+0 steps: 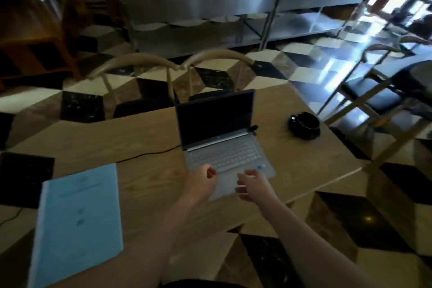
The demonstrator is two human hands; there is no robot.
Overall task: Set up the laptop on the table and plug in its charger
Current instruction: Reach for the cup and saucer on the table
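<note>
On the wooden table in front of you, the laptop stood with its lid raised and its screen dark, the silver keyboard facing you. A black charger cable ran across the tabletop from the left and passed behind the laptop's left side; a small dark plug showed at the right hinge corner, though you could not tell from this view whether it was seated in a port. Your left hand hovered over the near left corner of the laptop with its fingers loosely curled and nothing in them. Your right hand hung over the near right part of the palm rest, fingers relaxed and spread, likewise holding nothing. A light blue booklet lay flat on the table to your left, well apart from the laptop. A black cup on its saucer sat near the table's far right edge. Two wooden chairs stood beyond the table.
</note>
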